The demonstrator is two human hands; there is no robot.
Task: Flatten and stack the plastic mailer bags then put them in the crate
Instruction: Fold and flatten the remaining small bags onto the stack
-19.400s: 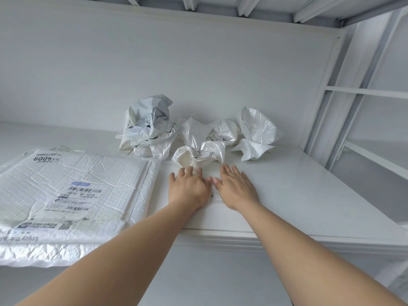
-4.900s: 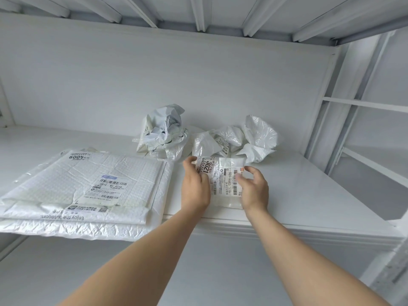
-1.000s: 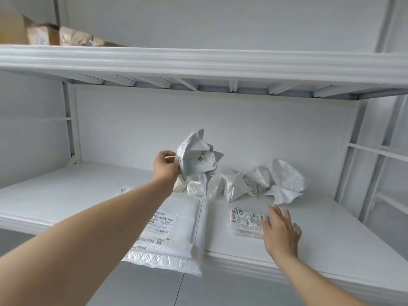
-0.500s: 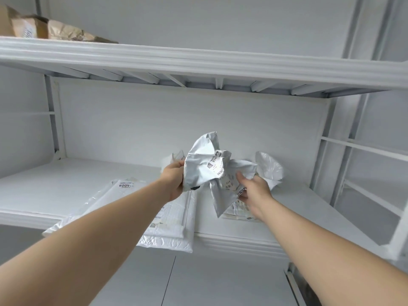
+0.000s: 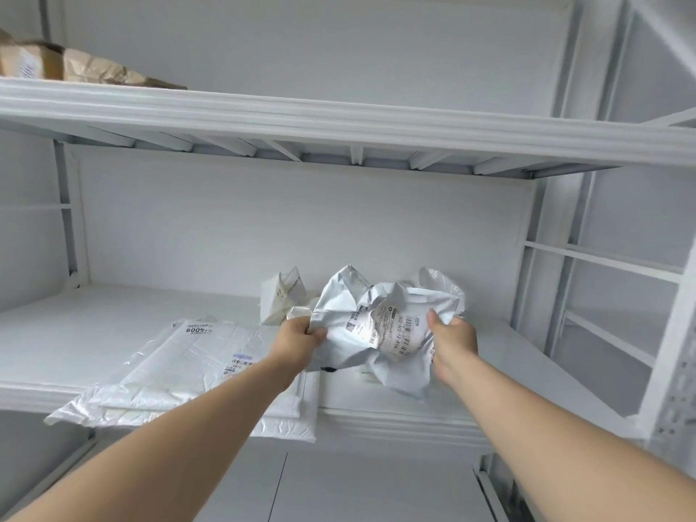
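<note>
Fingers (image 5: 315, 330) of the left hand (image 5: 297, 337) are curled tight on the left edge of a crumpled mailer (image 5: 376, 325), and the right hand (image 5: 452, 340) pinches its right edge, thumb on the near face. Both hands are clamped on it, holding it up off the shelf (image 5: 75, 333), over the right part. Its label faces us, barcodes and all, creased and tilted.

Down on the shelf, near left, lies the stack (image 5: 196, 367) of flattened bags, its near edge hanging over the shelf's lip. Further back, just behind the left hand, one crumpled bag (image 5: 280, 295) stands against the far wall (image 5: 263, 220), and another peeks out over the held mailer's top right.

All white here: white shelf, white wall, and a white upright frame (image 5: 674, 333) on the right with cross rails. Overhead runs the upper shelf (image 5: 339, 126), ribs showing under it, and brown parcels (image 5: 75, 67) sit on its far left end.

Compared with half a second ago, the hands have drawn apart and the mailer is spread wider. Its label is now opened towards us, where it was bunched and folded. A second ago only the left hand had it, lifted high, while the right hovered flat over a small flattened bag on the shelf. That bag is hidden behind the mailer now.
</note>
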